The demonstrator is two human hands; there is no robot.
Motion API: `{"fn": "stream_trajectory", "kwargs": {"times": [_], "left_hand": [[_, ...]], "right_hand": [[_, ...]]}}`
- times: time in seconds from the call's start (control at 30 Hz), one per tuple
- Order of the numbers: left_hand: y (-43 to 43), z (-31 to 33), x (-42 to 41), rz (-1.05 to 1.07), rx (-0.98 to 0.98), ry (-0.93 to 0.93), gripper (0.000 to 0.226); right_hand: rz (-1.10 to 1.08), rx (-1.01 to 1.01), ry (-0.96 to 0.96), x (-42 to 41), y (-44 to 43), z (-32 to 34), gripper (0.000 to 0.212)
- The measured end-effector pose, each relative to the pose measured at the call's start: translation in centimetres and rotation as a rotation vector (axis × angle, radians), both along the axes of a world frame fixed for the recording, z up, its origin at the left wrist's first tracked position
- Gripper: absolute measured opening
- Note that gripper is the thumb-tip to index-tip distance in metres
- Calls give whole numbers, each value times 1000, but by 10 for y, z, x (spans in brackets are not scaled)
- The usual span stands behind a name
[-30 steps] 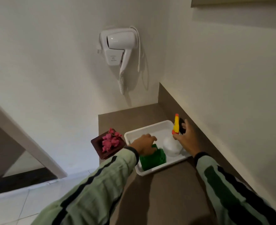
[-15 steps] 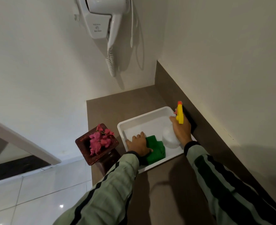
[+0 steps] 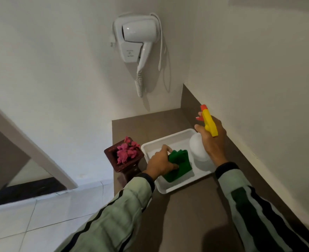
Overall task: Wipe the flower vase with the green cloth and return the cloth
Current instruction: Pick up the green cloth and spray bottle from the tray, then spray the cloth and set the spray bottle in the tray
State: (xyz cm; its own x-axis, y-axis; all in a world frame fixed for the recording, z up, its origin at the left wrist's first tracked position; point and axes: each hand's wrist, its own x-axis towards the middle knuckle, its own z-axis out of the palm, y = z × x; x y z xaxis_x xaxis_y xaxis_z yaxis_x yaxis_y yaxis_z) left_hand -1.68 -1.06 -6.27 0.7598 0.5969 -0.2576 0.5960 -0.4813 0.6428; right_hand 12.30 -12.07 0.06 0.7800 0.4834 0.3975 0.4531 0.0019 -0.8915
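Note:
A dark red-brown flower vase (image 3: 130, 165) with pink flowers (image 3: 126, 151) stands at the left edge of the brown counter. Beside it on the right lies a white tray (image 3: 170, 190). Over the tray my left hand (image 3: 159, 163) grips the folded green cloth (image 3: 182, 164), one end raised off the tray floor. My right hand (image 3: 213, 140) holds a white spray bottle (image 3: 198, 148) by its yellow and orange trigger head, lifted above the tray's right side.
The brown counter (image 3: 190, 215) sits in a corner between two white walls. A white hair dryer (image 3: 135, 39) hangs on the far wall with a coiled cord. White tiled floor (image 3: 31, 220) lies to the left, below the counter edge.
My left hand has closed on the green cloth and begun raising it. My right hand has lifted the spray bottle up off the tray.

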Motion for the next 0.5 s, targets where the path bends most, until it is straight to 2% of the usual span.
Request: {"fn": "stream_trajectory", "kwargs": {"times": [0.1, 0.17, 0.23, 0.33, 0.43, 0.5], "left_hand": [[-16, 23, -39, 8, 20, -71, 63], [-26, 28, -75, 31, -39, -106, 54], [-36, 25, -109, 95, -133, -134, 47], [-44, 10, -165, 294, -290, -194, 43], [-46, -8, -212, 535, -421, -241, 41], [-46, -16, -235, 668, -484, -288, 37]], "right_hand": [[64, 22, 21, -21, -22, 10, 22], [159, 29, 107, -39, -34, 6, 31], [226, 12, 102, -60, -42, -5, 41], [290, -78, 132, -99, -47, -34, 51], [331, -210, 152, -135, -49, -66, 44], [332, -312, 113, -151, -47, -81, 27]]}}
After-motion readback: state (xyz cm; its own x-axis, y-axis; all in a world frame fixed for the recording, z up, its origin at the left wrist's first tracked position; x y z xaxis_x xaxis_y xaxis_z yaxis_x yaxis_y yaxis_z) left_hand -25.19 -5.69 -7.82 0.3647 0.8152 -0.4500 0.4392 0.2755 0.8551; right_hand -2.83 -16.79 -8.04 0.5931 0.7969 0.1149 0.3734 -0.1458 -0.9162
